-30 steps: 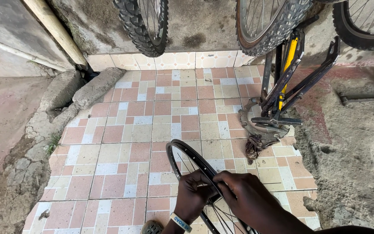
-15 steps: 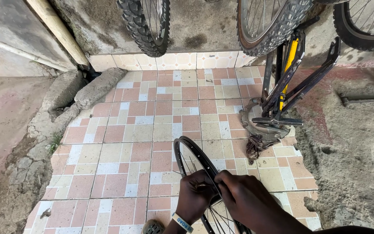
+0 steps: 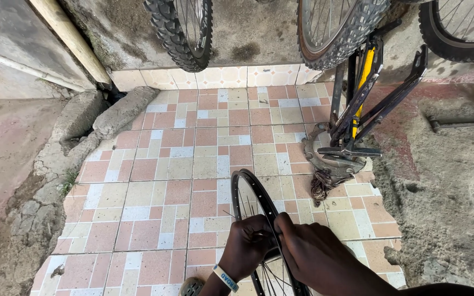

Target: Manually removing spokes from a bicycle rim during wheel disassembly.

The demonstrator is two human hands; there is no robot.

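A bare black bicycle rim (image 3: 246,189) with thin spokes stands on edge on the tiled floor, low in the centre of the view. My left hand (image 3: 248,246), with a wristband, is closed on the rim and spokes from the left. On the right side my right hand (image 3: 316,255) grips the same rim, fingers pinched by the spokes close to the left hand. The rim's lower part is hidden behind both hands.
An upturned bicycle frame (image 3: 357,115) with a yellow part rests on its saddle at right. Knobby tyres (image 3: 185,30) hang along the back wall. Broken concrete (image 3: 83,126) edges the tiles at left; a metal tool (image 3: 453,124) lies on the dirt at right.
The rim has shifted slightly lower and right in view as my hands worked along it. Both hands stay closed on it, a little closer together.
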